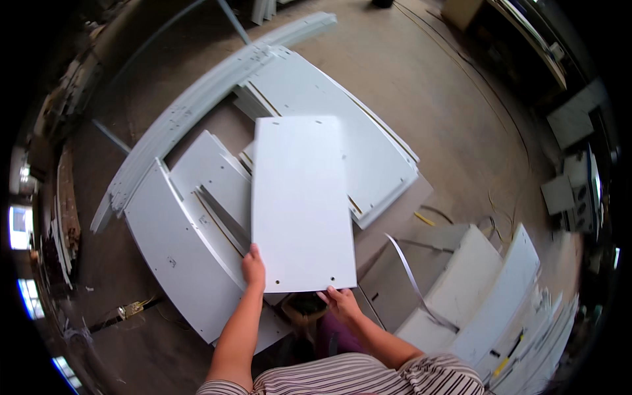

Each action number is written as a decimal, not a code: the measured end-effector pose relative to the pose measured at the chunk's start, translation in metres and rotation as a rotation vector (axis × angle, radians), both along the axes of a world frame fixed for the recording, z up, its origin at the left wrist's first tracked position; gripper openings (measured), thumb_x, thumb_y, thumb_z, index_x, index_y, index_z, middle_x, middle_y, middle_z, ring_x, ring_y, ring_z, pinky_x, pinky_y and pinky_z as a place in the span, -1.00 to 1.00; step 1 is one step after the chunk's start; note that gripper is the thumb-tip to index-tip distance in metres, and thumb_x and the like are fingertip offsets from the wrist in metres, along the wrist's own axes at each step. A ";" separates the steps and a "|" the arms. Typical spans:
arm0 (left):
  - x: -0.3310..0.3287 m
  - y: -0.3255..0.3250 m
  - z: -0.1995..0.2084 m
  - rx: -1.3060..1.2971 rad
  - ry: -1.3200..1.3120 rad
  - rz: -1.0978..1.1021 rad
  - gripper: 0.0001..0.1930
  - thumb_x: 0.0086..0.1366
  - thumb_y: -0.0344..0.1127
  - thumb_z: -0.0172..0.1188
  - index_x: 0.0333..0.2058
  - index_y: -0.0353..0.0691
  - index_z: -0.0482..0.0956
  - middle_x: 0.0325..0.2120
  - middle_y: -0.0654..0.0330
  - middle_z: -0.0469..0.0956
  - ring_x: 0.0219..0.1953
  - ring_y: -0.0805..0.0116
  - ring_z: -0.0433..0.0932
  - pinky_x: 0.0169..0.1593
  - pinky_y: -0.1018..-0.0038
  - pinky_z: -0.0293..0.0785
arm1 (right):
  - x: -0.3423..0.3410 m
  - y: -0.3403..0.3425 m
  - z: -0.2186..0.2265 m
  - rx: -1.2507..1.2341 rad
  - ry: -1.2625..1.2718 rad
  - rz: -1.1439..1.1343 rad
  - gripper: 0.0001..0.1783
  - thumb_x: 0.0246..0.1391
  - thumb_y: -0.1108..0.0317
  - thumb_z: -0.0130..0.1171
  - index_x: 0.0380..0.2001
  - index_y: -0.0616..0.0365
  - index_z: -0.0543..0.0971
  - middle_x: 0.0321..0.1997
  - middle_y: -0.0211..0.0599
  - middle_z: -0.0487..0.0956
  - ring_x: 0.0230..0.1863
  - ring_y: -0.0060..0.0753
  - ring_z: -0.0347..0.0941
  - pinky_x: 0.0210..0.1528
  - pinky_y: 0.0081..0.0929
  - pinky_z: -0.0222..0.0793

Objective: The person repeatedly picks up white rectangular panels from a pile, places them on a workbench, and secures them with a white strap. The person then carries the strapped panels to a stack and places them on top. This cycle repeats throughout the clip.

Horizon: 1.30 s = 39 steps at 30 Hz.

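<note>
A white rectangular panel [303, 204] with small drilled holes near its two short ends is held up in front of me. Its left edge, close to the near corner, is gripped by my left hand [253, 268], with the fingers hidden beneath. My right hand [341, 301] pinches the near short edge toward the right corner, thumb on top. Under and beyond the held panel lie more white boards: a stack [329, 112] at the far right, and a large long board [178, 250] at the left.
A bundle of long white strips [191, 105] runs along the far left side of the boards. To the right are big pale panels [454, 283] with a loose white strap [411, 276] and a yellow-handled tool [507, 359]. Cables [487, 79] trail over the concrete floor.
</note>
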<state>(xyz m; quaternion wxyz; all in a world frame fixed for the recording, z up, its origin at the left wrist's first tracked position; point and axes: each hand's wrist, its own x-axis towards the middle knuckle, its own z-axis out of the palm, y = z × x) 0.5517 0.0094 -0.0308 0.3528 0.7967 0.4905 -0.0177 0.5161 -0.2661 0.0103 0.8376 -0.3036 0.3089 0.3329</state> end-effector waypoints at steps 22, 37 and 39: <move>-0.077 0.009 0.000 0.445 0.323 -0.301 -0.54 0.10 -0.22 0.19 -0.04 -0.25 0.30 -0.05 -0.02 0.29 -0.11 0.03 0.44 -0.03 0.26 0.39 | 0.249 -0.029 -0.193 -0.774 0.212 -0.353 -0.52 -0.14 0.41 0.37 -0.20 0.28 0.34 -0.28 -0.20 0.50 -0.38 -0.38 0.44 -0.44 -0.35 0.38; 0.039 -0.070 0.064 -0.978 -0.397 0.081 -0.48 0.29 -0.01 0.08 -0.03 -0.38 0.33 -0.11 0.05 0.47 -0.09 0.30 0.47 -0.01 0.34 0.40 | 0.045 0.023 0.032 0.134 0.021 0.297 -0.44 -0.03 0.30 0.27 -0.01 0.33 0.32 -0.12 -0.16 0.50 -0.11 -0.24 0.50 -0.03 -0.33 0.45; 0.021 -0.066 0.073 -0.829 -0.410 0.023 -0.54 0.29 -0.08 0.11 -0.06 -0.39 0.34 -0.16 0.07 0.49 -0.13 0.35 0.47 -0.04 0.38 0.41 | 0.054 -0.008 0.061 0.275 0.032 0.000 -0.29 -0.01 0.14 0.26 0.10 0.32 0.26 0.03 -0.15 0.45 0.02 -0.17 0.41 0.12 -0.21 0.32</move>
